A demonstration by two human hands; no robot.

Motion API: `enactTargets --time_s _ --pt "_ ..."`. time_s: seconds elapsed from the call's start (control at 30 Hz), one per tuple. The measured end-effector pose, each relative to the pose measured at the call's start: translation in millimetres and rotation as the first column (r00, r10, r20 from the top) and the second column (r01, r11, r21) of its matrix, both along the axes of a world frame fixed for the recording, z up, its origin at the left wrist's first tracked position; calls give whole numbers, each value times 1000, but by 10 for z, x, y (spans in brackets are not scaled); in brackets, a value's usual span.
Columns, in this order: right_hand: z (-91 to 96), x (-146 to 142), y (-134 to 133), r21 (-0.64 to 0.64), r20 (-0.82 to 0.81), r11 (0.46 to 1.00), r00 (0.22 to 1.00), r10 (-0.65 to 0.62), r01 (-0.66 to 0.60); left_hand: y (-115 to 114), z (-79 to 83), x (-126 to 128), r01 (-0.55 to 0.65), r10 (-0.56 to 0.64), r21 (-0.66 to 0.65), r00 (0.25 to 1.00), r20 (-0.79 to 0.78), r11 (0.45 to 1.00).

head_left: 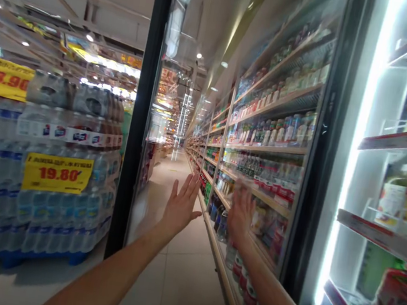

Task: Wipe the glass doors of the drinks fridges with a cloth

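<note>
A glass fridge door [163, 116] with a black frame stands swung open in front of me. My left hand [181, 205] is flat against the glass, fingers stretched and spread. Beside it my right hand [241, 213] also presses flat on the glass with fingers up, somewhat blurred. Neither hand holds anything. Through the glass I see a long aisle of shelves with bottled drinks [260, 180].
The open lit fridge [390, 199] at the right holds cans and packs on wire shelves. Stacked packs of water bottles [31, 189] with yellow price signs stand at the left. A tiled aisle floor [178, 280] runs ahead.
</note>
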State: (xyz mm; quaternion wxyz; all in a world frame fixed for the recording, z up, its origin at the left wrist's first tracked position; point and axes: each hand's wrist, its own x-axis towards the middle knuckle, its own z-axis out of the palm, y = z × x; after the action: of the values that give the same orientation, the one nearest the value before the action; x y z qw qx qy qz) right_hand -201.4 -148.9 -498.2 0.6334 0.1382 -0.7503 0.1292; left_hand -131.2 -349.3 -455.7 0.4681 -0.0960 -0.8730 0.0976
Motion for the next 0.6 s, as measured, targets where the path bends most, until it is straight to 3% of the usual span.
enactTargets --time_s 0.07,0.13,0.17,0.23,0.3,0.37,0.43,0.5,0.57,0.6 --pt "-150 57 -213 288 15 951 994 111 -111 -10 -7 17 -3 3 -14 1000 5 1000" --pt "-283 53 -171 382 12 915 990 139 -132 -39 -30 39 -13 13 -29 1000 10 999" --pt "-327 24 -53 318 4 943 995 103 -99 -54 -48 47 -17 18 -36 1000 11 999" --pt "-355 -62 279 31 29 999 999 -23 22 -78 -92 54 -24 24 -42 1000 10 999" --pt "-328 -131 554 -265 99 954 988 -120 142 -86 -136 51 -29 29 -35 1000 7 999" --pt "-308 -131 605 -381 129 907 982 -140 179 -81 -179 43 -33 33 -20 999 4 999" --pt "-345 -67 419 -262 100 958 990 -96 119 -80 -237 40 -33 33 -10 999 -1 999" --pt "-441 16 142 14 57 1000 998 -6 5 -96 -327 43 -19 19 -29 1000 1 999" --pt "-566 69 -21 261 25 962 997 78 -82 -133 -446 50 8 -7 -67 1000 16 998" --pt "-630 73 -14 325 13 941 995 97 -96 -156 -509 53 21 -19 -84 999 27 996"
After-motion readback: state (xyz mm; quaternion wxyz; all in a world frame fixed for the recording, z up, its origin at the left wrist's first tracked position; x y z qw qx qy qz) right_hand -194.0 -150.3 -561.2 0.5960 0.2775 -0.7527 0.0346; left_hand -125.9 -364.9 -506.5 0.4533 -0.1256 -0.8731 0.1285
